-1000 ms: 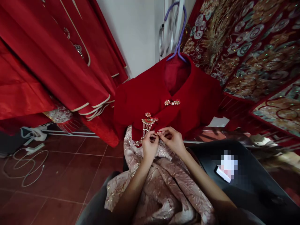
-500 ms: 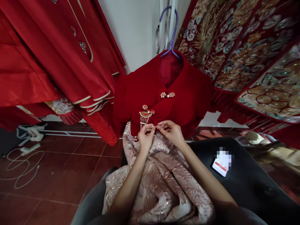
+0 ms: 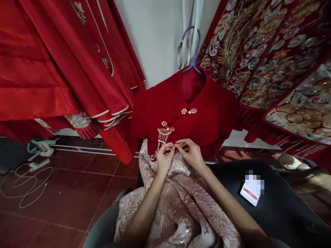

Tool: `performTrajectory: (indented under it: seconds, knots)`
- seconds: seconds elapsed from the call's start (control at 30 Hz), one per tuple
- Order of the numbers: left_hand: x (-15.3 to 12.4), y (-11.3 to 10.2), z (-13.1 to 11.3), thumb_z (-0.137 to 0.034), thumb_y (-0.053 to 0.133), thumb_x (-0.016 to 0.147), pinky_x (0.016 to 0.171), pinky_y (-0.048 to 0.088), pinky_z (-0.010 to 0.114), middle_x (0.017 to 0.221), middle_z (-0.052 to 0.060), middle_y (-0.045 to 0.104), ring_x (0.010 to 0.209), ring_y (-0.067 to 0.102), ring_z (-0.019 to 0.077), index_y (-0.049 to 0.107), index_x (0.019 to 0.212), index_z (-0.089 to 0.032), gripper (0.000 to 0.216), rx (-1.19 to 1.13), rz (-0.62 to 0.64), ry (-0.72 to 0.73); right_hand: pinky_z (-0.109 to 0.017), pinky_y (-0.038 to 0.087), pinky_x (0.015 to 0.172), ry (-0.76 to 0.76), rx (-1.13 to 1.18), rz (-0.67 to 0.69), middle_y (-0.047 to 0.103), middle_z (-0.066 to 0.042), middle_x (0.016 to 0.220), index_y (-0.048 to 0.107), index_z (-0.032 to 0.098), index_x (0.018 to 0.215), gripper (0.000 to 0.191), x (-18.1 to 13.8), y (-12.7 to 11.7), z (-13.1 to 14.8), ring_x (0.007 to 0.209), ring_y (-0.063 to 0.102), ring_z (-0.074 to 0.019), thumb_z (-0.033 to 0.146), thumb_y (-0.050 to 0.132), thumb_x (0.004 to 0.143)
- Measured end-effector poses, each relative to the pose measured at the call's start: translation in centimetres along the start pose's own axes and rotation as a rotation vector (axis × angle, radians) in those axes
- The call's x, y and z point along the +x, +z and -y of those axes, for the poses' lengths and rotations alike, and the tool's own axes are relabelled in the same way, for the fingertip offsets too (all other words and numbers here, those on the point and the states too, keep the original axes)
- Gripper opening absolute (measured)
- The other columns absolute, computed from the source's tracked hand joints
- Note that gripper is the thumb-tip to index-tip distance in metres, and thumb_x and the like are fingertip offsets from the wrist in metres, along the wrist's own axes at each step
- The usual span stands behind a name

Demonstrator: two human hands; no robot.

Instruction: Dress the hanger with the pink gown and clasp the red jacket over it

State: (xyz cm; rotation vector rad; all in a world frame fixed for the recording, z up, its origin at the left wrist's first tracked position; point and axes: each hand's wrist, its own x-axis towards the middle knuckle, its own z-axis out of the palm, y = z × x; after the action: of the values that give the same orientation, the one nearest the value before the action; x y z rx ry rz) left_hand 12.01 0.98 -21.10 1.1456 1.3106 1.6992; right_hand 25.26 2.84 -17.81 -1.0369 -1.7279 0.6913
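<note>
A red short-sleeved jacket (image 3: 209, 124) hangs in front of me on a purple hanger (image 3: 197, 48). Its front carries a pearl flower clasp (image 3: 189, 111) near the collar and a fan-shaped beaded brooch (image 3: 162, 132) with hanging strands. At the lower edge, my left hand (image 3: 164, 158) pinches one side of a small beaded fastener (image 3: 175, 145). Thumb and fingertips of my right hand (image 3: 192, 155) are pressed on its other side, close to the left fingertips. Below both hands, pink patterned fabric (image 3: 176, 203) with shiny threads lies bunched over my lap.
Red garments (image 3: 85, 69) hang at the left, and embroidered ones (image 3: 258, 58) at the right. A lit phone (image 3: 249, 196) rests on a black seat (image 3: 227, 175). On the tiled floor (image 3: 77, 193) lie a power strip (image 3: 38, 165) and a white cable (image 3: 33, 196).
The whole view has shifted, so things sit slightly lower and further right. Both hands stay at the fastener, their fingertips now a little closer together.
</note>
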Motion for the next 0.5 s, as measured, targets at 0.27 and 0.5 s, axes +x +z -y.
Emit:
performTrajectory:
  seconds: [0.27,0.5]
  knots:
    - [-0.01,-0.33,0.47,-0.030,0.068,0.076,0.066,0.054,0.026,0.091,0.009,0.074,0.076,0.068,0.0165,0.072,0.094,-0.015,0.024,0.015,0.037,-0.051,-0.024,0.059,0.064,0.009,0.015,-0.016,0.063,-0.005,0.089,0.069,0.018,0.098,0.020,-0.09,0.46,-0.40,0.077,0.065,-0.0144,0.033,0.061,0.087]
    - [-0.33,-0.49,0.43,-0.029,0.064,0.080,0.060,0.053,0.022,0.086,0.006,0.070,0.073,0.066,0.0143,0.067,0.092,-0.015,0.018,0.048,0.093,0.005,-0.026,0.059,0.065,0.058,-0.019,0.064,0.065,-0.005,0.088,0.067,0.019,0.097,0.016,0.18,-0.21,-0.20,0.076,0.065,-0.0147,0.029,0.060,0.086]
